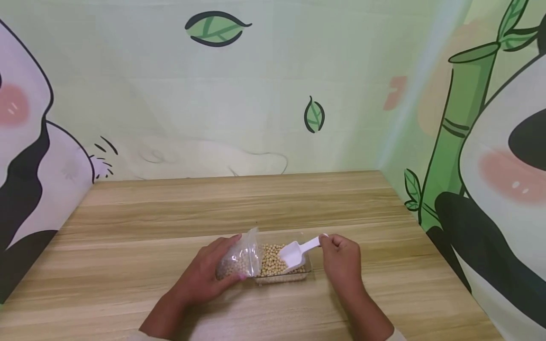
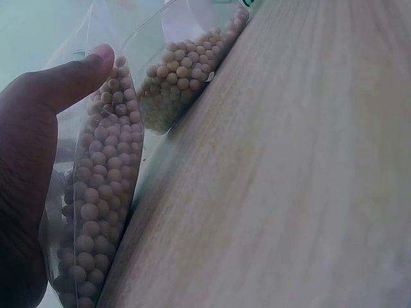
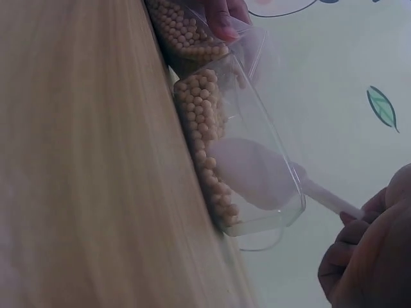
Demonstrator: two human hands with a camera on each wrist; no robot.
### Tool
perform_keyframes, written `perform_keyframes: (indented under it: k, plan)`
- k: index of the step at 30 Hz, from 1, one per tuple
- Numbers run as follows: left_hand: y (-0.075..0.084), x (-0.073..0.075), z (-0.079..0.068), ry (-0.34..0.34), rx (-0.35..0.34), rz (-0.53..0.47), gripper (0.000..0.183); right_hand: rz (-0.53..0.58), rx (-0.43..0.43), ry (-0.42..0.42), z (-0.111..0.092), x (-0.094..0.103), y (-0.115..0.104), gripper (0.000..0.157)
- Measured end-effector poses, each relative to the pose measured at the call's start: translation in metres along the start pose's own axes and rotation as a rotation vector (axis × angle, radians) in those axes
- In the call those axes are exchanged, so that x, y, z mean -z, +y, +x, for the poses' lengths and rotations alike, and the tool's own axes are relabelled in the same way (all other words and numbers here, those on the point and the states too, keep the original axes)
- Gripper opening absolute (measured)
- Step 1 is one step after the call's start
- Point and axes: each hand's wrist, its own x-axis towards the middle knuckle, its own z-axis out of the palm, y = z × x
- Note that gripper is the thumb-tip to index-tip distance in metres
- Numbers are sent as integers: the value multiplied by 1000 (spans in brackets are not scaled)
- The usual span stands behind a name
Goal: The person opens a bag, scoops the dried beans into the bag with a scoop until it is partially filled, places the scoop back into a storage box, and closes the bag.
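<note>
My left hand [image 1: 209, 272] grips a clear plastic bag [image 1: 239, 258] partly full of round beige beans, fingers over its far side and thumb along the near side. The bag's mouth leans against the left end of a clear plastic box [image 1: 281, 280]. Loose beans [image 1: 270, 259] lie in the box, seen through its wall in both wrist views. A white scoop [image 1: 293, 255] has its bowl inside the box, resting among the beans. With thumb and curled fingers, my right hand [image 1: 343, 260] pinches the end of the scoop's handle [image 3: 331, 197], right of the box.
Box and bag stand on a wood-grain table [image 1: 230, 203]. A pale green backdrop [image 1: 273, 85] with leaf drawings rises behind the table's far edge, and printed pandas show on both sides.
</note>
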Motion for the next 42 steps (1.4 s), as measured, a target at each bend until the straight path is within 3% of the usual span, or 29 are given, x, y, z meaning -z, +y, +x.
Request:
perform_keyframes:
  k: [6,10,18,42]
  plan:
    - [-1,0,0,-4,-1,-9,82,256,-269,-178,5,2,1,31]
    - [0,0,0,-1,-1,-7,82,358,-344,-274,7,3,3,29]
    - [1,0,0,2,3,-5,81,459,-399,-367,9,4,9,32]
    - [1,1,0,-5,15,-12,82,720,-467,-348,15,9,12,38]
